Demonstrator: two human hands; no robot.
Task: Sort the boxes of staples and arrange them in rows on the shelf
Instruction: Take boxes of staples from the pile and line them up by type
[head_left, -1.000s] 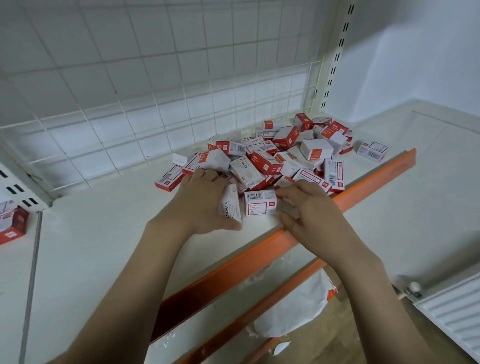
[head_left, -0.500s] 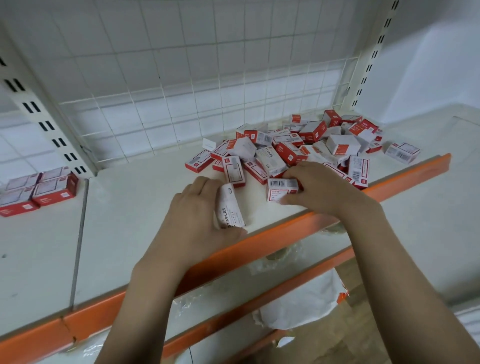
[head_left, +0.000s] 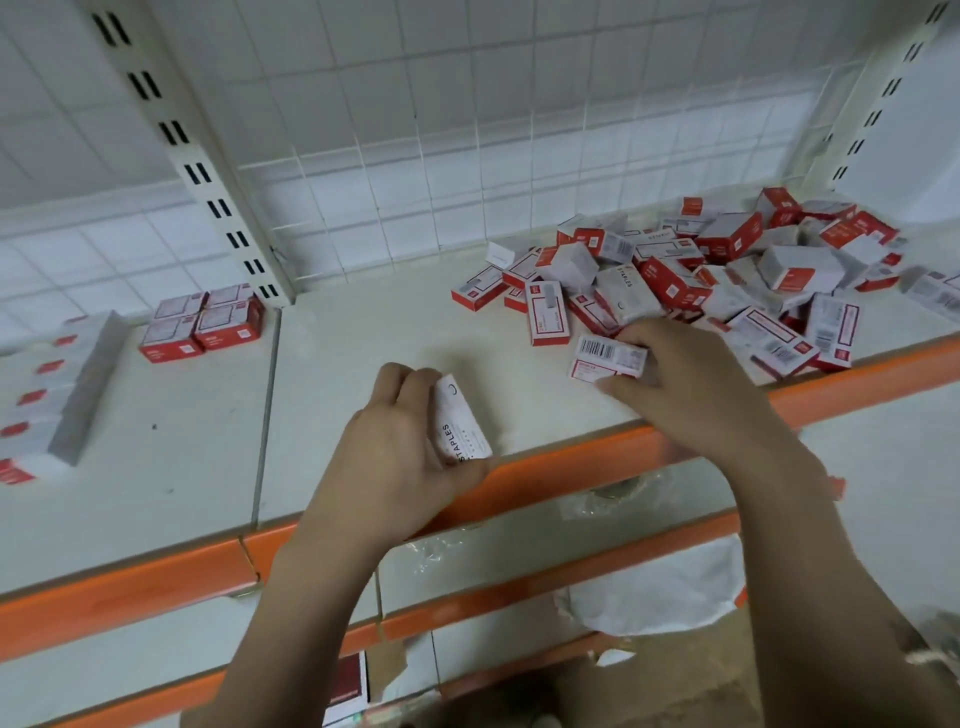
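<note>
Left hand grips a white staples box above the shelf front edge; right hand pinches a barcoded box (beside the unsorted pile), fingers curled.

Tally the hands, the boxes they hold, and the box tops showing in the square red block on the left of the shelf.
Hands: 2, left hand and right hand
Held boxes: 2, white box and barcode box
Red block tops: 4
Total: 8
</note>
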